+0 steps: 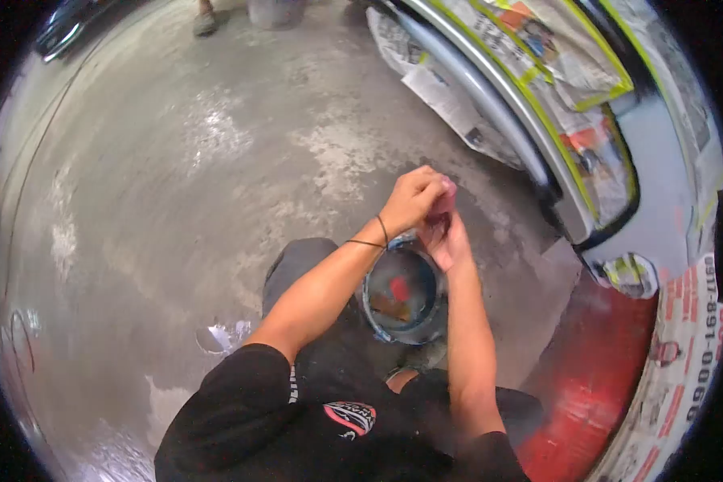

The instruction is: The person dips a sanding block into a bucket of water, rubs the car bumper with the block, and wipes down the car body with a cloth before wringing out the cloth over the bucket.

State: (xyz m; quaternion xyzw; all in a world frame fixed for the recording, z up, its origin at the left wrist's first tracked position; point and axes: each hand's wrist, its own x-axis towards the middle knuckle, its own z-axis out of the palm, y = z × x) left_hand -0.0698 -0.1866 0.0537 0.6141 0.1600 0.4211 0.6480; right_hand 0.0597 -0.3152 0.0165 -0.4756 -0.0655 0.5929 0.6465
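Note:
Both hands meet above the far rim of a dark bucket (368, 299) that stands between the knees. My left hand (418, 195), with a dark band at the wrist, is closed, its fingers curled beside a small pinkish thing (447, 193). On the right, my right hand (448, 241) is turned palm up just below it, with its fingers hidden behind the other hand. Which hand holds the pinkish thing is unclear. Inside the bucket are murky liquid, a red piece (398, 288) and a brownish piece (390, 308).
A car body part (659, 153) masked with newspaper and yellow-green tape curves along the right. Below it lies a red surface (594, 377). A pale container (276, 12) and a person's foot (206, 23) show at the top. White scraps (225, 337) lie on the floor.

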